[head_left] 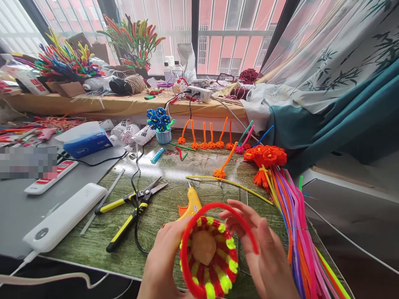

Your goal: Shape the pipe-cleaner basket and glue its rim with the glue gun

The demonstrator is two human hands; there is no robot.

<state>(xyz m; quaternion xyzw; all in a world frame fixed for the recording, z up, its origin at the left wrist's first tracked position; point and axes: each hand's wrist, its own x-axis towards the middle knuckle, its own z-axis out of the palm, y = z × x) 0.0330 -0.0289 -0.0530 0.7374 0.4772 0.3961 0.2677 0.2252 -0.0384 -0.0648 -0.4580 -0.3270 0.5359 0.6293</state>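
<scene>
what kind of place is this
Probably a home craft table by a window, set up for pipe-cleaner work: a bundle of coloured pipe cleaners and a glue gun lie on it; the left hand holds a red-and-yellow woven basket, the right hand touches its handle.

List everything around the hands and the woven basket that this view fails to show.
All in the head view:
- basket: base and outer sides covered by the left hand and right hand, cut by the bottom edge.
- glue gun: grip hidden behind the left hand and basket.
- grey patch at left: blurred out.
- bottles: labels too small to read.
- pipe-cleaner bundle: lower ends cut by the bottom edge.
</scene>
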